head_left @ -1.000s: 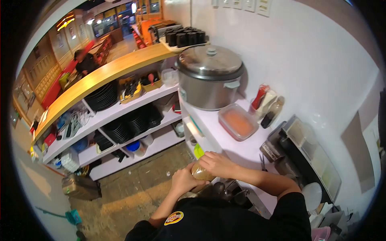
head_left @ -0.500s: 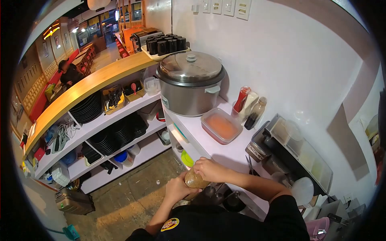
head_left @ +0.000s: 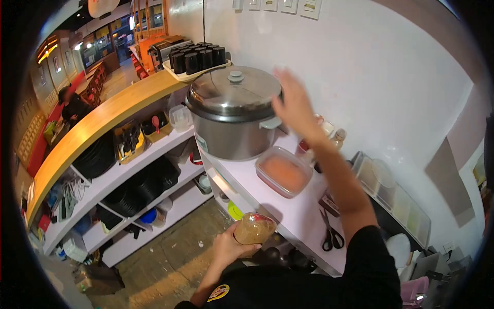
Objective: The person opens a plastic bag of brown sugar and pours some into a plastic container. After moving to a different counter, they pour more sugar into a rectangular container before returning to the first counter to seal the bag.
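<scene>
My left hand (head_left: pixel 230 243) is wrapped round a clear plastic bag with tan contents (head_left: pixel 253 229) and a red patch near its top, low in front of my body. Raised beside the rice cooker (head_left: pixel 231 136), my right hand (head_left: pixel 294 105) is blurred by motion, its fingers stretched upward with nothing visible in them. The large steel cooker has its lid (head_left: pixel 234 90) on. Below my right hand, a lidded plastic tub (head_left: pixel 284 172) of orange food sits on the white counter. Black-handled scissors (head_left: pixel 332 237) lie beside my right forearm.
Bottles (head_left: pixel 338 138) stand by the wall, partly behind my right forearm. A black case with clear lids (head_left: pixel 393 198) is at the right. Black cups on a tray (head_left: pixel 198 59) top the wooden ledge. Shelves (head_left: pixel 149 180) hold black dishes. A person (head_left: pixel 74 108) sits in the far room.
My right hand has let go of the bag's top and swung up and forward beside the cooker. My left hand still holds the bag. The view has shifted slightly.
</scene>
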`<action>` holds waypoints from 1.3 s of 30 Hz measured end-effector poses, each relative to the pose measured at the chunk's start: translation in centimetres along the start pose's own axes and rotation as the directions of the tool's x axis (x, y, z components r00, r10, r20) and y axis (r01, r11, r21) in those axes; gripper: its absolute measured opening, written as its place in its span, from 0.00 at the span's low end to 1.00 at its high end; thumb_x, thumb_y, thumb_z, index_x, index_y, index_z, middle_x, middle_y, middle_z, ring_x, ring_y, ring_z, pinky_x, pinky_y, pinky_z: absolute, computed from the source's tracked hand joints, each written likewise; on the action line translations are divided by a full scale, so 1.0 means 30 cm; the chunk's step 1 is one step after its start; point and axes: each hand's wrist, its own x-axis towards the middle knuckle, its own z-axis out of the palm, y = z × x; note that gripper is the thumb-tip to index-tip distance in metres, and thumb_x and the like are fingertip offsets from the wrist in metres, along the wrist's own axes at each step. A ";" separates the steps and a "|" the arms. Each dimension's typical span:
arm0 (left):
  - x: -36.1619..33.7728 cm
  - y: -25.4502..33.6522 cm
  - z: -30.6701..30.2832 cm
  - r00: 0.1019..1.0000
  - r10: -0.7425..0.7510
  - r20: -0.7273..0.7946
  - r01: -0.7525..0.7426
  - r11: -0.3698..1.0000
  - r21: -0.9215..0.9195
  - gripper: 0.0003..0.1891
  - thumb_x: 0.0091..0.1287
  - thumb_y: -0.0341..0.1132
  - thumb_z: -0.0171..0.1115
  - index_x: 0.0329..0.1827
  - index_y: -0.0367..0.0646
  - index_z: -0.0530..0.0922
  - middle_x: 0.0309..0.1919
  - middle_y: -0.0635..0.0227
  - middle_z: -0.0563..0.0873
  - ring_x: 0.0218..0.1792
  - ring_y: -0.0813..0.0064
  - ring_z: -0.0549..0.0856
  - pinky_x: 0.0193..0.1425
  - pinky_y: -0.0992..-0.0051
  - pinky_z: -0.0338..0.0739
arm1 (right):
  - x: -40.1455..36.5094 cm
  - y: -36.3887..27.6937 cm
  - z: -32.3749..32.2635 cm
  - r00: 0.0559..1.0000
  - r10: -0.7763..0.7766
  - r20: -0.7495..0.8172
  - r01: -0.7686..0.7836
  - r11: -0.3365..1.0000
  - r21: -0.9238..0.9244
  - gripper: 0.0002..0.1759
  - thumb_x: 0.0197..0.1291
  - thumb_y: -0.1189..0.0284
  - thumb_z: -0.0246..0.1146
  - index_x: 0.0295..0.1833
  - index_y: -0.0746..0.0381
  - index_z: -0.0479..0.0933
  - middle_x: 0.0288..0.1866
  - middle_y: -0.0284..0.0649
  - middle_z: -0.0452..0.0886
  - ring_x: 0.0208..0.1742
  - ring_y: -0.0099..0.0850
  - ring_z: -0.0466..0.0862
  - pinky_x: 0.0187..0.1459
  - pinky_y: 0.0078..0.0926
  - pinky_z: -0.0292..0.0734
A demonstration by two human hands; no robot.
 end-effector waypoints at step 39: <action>0.364 0.060 -0.003 0.941 0.262 0.213 -0.249 0.965 -0.087 0.41 0.35 0.47 0.80 0.58 0.47 0.75 0.35 0.55 0.86 0.37 0.58 0.86 0.42 0.66 0.81 | -0.428 -0.325 -0.156 0.682 -0.001 0.732 -0.176 0.970 0.165 0.05 0.45 0.76 0.65 0.29 0.64 0.75 0.34 0.38 0.76 0.41 0.37 0.76 0.42 0.31 0.74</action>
